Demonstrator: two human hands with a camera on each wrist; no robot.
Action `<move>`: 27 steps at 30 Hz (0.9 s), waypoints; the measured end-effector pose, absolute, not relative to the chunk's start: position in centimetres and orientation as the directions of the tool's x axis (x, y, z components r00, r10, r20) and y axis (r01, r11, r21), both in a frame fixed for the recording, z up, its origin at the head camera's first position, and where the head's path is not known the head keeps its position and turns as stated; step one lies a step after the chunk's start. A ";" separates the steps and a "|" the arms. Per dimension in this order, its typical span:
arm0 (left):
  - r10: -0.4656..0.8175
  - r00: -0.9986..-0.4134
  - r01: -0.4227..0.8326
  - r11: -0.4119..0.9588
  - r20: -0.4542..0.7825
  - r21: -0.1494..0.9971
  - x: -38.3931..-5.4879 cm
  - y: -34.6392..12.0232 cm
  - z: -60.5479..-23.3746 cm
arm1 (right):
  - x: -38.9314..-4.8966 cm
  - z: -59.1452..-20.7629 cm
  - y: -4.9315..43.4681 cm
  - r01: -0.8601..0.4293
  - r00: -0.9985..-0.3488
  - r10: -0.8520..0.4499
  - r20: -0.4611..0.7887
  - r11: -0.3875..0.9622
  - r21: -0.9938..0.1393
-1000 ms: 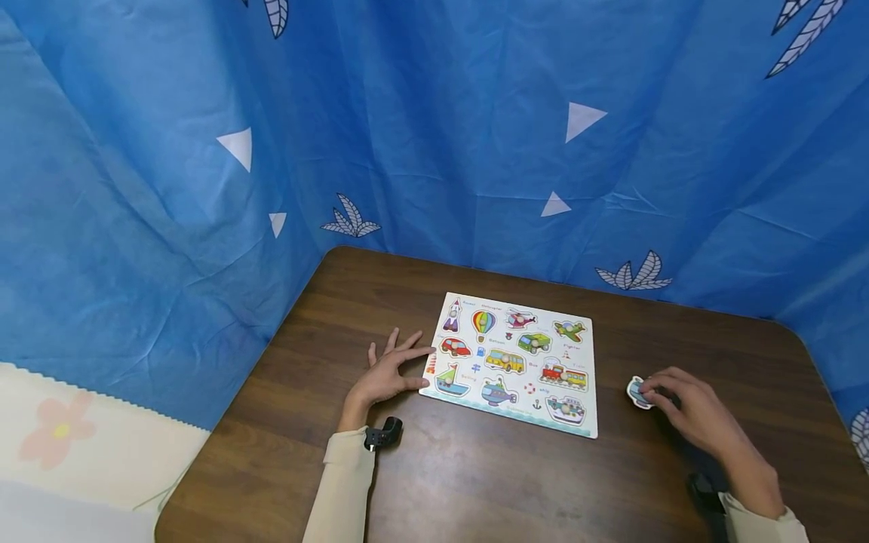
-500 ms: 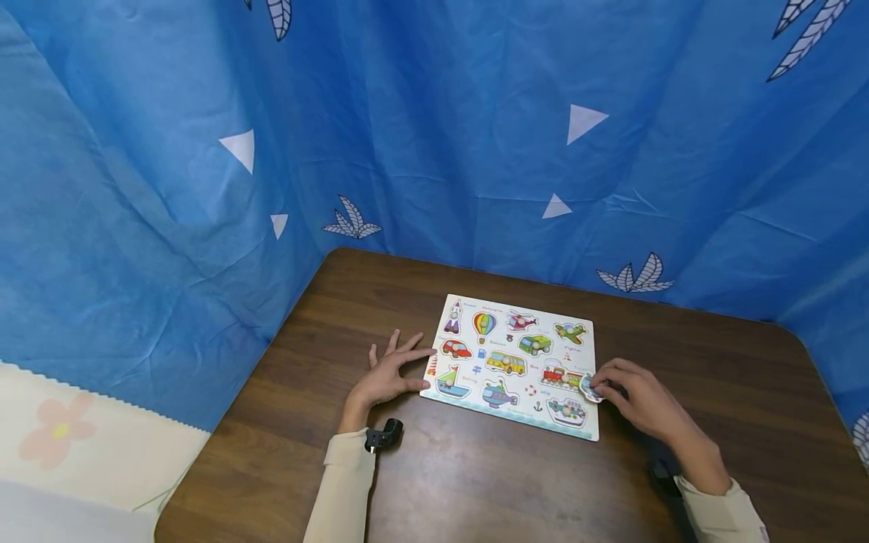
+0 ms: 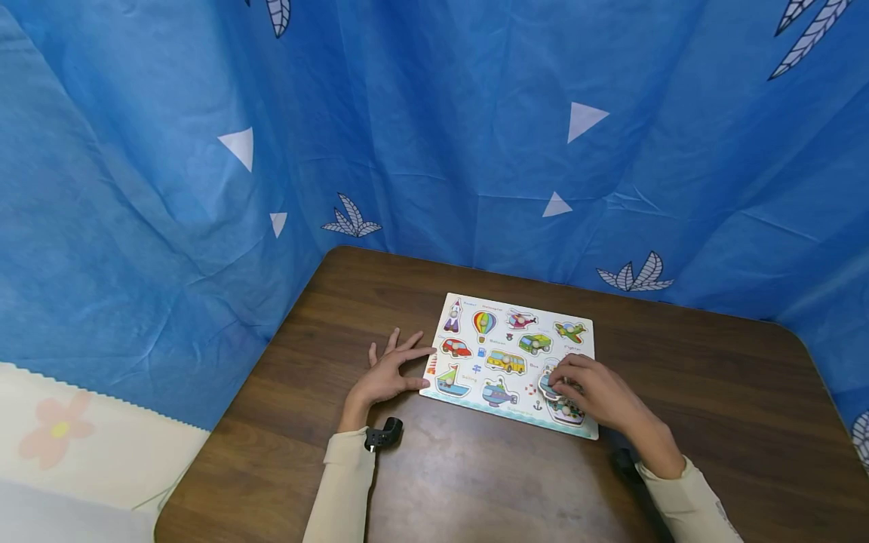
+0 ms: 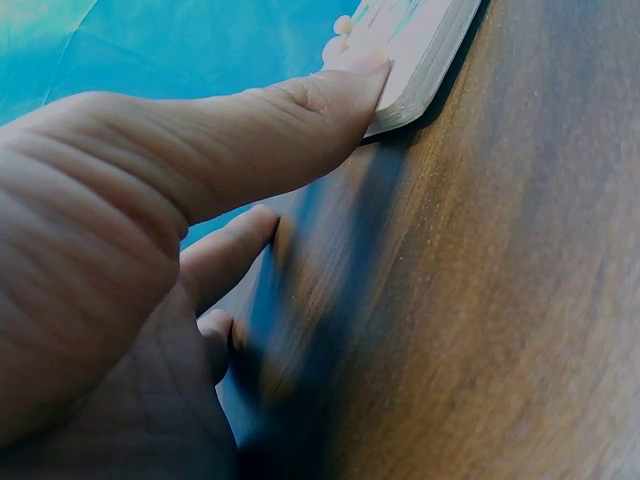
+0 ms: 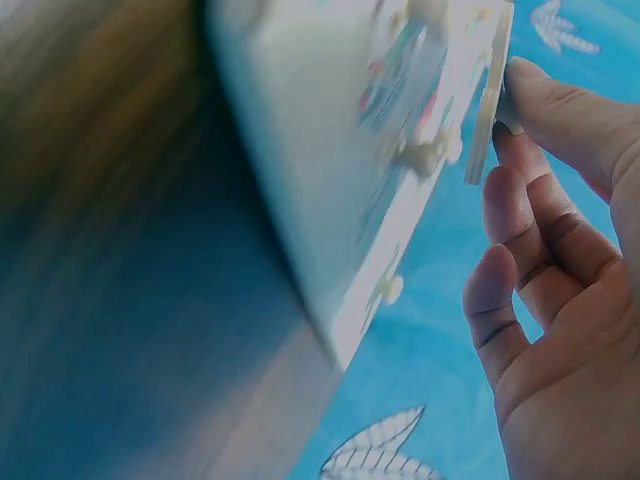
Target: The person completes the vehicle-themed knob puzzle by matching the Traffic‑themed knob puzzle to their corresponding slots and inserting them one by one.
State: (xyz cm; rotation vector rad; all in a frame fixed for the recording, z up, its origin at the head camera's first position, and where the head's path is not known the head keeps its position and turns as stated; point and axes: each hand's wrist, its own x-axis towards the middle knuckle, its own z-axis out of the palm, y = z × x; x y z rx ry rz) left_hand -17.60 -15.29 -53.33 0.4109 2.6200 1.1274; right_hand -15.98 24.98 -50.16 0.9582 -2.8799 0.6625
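My left hand [image 3: 383, 377] lies at the left side of a white puzzle board [image 3: 475, 400] printed with vehicles. Its index finger touches the board's edge, and in the left wrist view the thumb [image 4: 290, 125] presses on the corner. With thumb and fingers, my right hand [image 3: 604, 396] pinches a small white-and-blue puzzle piece [image 3: 547, 385] over the board's right part. The right wrist view shows this puzzle piece [image 5: 487, 115] edge-on, raised off the board face. The fingers hide part of its picture. Beneath lies the ship piece [image 3: 563, 413], partly covered by the hand.
Several knobbed pieces sit in the board, including a yellow bus [image 3: 505, 362], a balloon [image 3: 484, 324] and a submarine [image 3: 498, 392]. The brown wooden table [image 3: 475, 483] extends around it. A blue curtain [image 3: 441, 136] hangs behind the table's far edge.
My right hand has carried the puzzle piece leftward from the table right of the board to above the board. My left hand has stayed at the board's left edge.
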 end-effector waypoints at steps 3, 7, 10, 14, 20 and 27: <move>0.355 -0.927 0.156 0.657 -0.121 0.737 -17.6 -15.2 -53.3 | -16.1 -49.9 24.0 -0.596 -0.796 -0.583 0.161 0.710 -0.375; 0.359 -0.926 0.159 0.656 -0.120 0.738 -17.6 -15.2 -53.3 | -16.2 -49.9 23.0 -0.612 -0.782 -0.607 0.145 0.702 -0.365; 0.357 -0.927 0.160 0.653 -0.115 0.741 -17.6 -15.2 -53.4 | -16.3 -50.1 22.4 -0.627 -0.767 -0.626 0.138 0.688 -0.365; 0.353 -0.929 0.158 0.645 -0.108 0.747 -17.5 -15.2 -53.4 | -16.4 -50.4 21.5 -0.643 -0.751 -0.647 0.132 0.671 -0.370; 0.354 -0.928 0.150 0.645 -0.119 0.749 -17.5 -15.3 -53.3 | -16.6 -50.8 19.8 -0.651 -0.736 -0.666 0.120 0.648 -0.395; 0.353 -0.929 0.151 0.638 -0.113 0.755 -17.5 -15.2 -53.2 | -16.7 -51.0 17.7 -0.692 -0.702 -0.694 0.158 0.613 -0.381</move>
